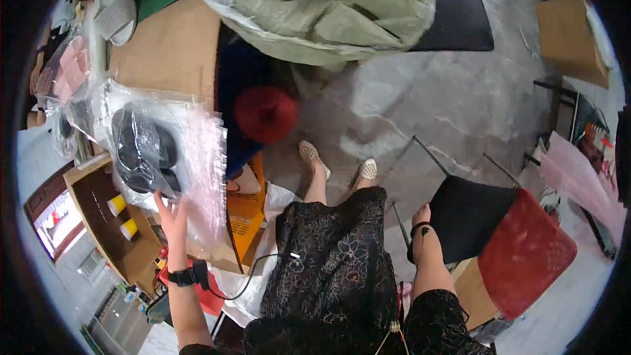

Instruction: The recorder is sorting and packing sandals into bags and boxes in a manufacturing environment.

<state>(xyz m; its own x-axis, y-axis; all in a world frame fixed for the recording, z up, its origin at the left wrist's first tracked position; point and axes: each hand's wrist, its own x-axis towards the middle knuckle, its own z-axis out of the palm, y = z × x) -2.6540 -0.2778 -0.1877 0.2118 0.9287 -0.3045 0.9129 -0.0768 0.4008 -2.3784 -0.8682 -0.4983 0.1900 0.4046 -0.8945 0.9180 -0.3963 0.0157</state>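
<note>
A pair of black slippers (pixel 141 148) lies in a clear plastic bag on a stack of pale, pinkish plastic bags at the left. My left hand (pixel 172 215) reaches to the near edge of that bag, its fingers apart and a fingertip touching the plastic. On the other side, my right hand (pixel 422 213) is beside the left edge of a black chair seat (pixel 467 217). Its fingers are mostly hidden, and I see nothing held in it.
Cardboard (pixel 167 52) covers the table under the bags, with grey slippers (pixel 121 13) at its far end. A large greenish woven sack (pixel 368 20) stands ahead. A red round object (pixel 266 114) is beside the table. The chair has a red backrest (pixel 526 250).
</note>
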